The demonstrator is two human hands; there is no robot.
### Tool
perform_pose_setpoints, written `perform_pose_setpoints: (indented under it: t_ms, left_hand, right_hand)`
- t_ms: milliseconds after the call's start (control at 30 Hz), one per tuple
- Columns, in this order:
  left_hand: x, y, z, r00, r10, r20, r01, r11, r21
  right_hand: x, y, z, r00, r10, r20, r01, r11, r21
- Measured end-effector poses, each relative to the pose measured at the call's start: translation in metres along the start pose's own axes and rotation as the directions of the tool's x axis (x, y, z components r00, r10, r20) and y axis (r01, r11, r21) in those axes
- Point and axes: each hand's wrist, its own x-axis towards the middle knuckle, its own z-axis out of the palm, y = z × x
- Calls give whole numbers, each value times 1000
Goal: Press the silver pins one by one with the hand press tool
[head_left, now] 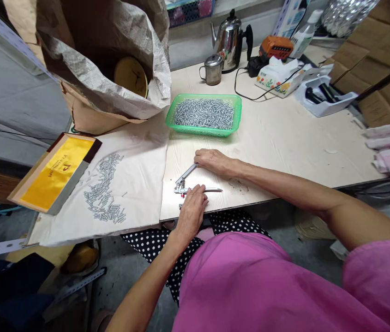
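A metal hand tool (187,175) with two hinged arms and a coil spring sits at the table's front edge. Its upper lever is raised at an angle, and its lower arm ends in a point to the right. My right hand (213,160) is closed around the lever's upper end. My left hand (192,207) has its fingers bent together over the lower arm, beside a small red spot near the hinge; whatever it pinches is hidden. Behind the hands stands a green plastic basket (231,131) full of short silvery metal pins (203,113).
More metal pins (103,196) lie loose on a white cloth (146,166) at left. Next to them is a yellow-topped box (56,173). A large open sack (153,55) stands behind. A kettle (228,44), metal cup (213,71), tissue pack (278,79) and white tray (315,108) stand at the back.
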Motion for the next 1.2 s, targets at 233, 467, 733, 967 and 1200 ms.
perform_pose_setpoints:
  t_ms: [233,467,733,967,1200]
  left_hand:
    - [-3,15,-26,965,-223,-135,187,954,-235]
    - [-7,-8,-68,672,-735,-90,637,635,-437]
    - [-8,-7,-61,552,-828,100,769,460,-444]
    - [-5,1,-66,521,-845,123,801,434,-413]
    - [-5,-6,-69,571,-804,164,797,495,-346]
  right_hand:
    - [-6,-10,-4,991,85,-103,-73,991,112]
    - [-62,-51,9,999,-24,-36,31,982,184]
    - [-66,-62,24,997,36,-65,-31,997,68]
    - [-67,-65,34,991,24,-131,-24,1000,3]
    - [-67,-65,36,990,18,-137,-16,1000,18]
